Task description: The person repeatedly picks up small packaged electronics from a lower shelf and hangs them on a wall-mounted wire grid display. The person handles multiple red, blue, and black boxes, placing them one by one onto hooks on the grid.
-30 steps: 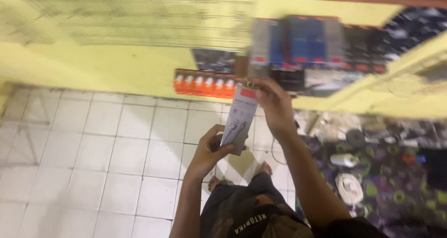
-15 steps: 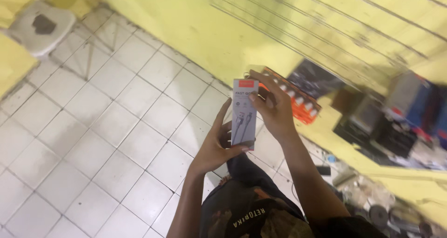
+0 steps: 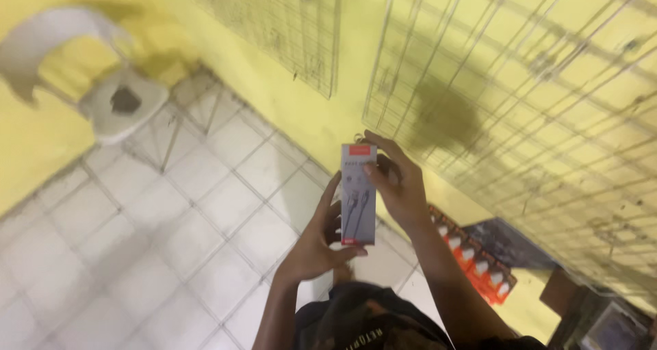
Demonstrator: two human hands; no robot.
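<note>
Holding a slim grey box (image 3: 358,192) upright in front of the chest, the person has both hands on it. The left hand (image 3: 311,244) cups the lower end, with the fingers half curled behind the box and the thumb lying across its bottom edge. The right hand (image 3: 400,186) grips the upper half, its thumb pressed on the front face and its fingers wrapped round the back, near a small hanging tab at the top. Neither hand is spread open. Both are closed lightly on the box, which shows a picture of a coiled cable on its front.

The step in hand appears to be holding the box up and steadying it at both ends. It is in the air, clear of the floor and apart from the wall. Any move from here would call for one hand to keep a firm pinch while the other lets go, since the box is thin and could twist.

Below the hands is the person's dark shirt (image 3: 363,319), and beyond it the pale tiled floor (image 3: 171,254). To the right, a row of orange packs (image 3: 472,261) lies at the foot of the yellow wall (image 3: 308,110), with a dark flat box (image 3: 506,244) just beside them. A wire grid (image 3: 534,83) hangs on the wall behind the right hand, and a second grid panel (image 3: 287,28) hangs further left. A white plastic chair (image 3: 116,97) stands in the far corner, blurred.
</note>
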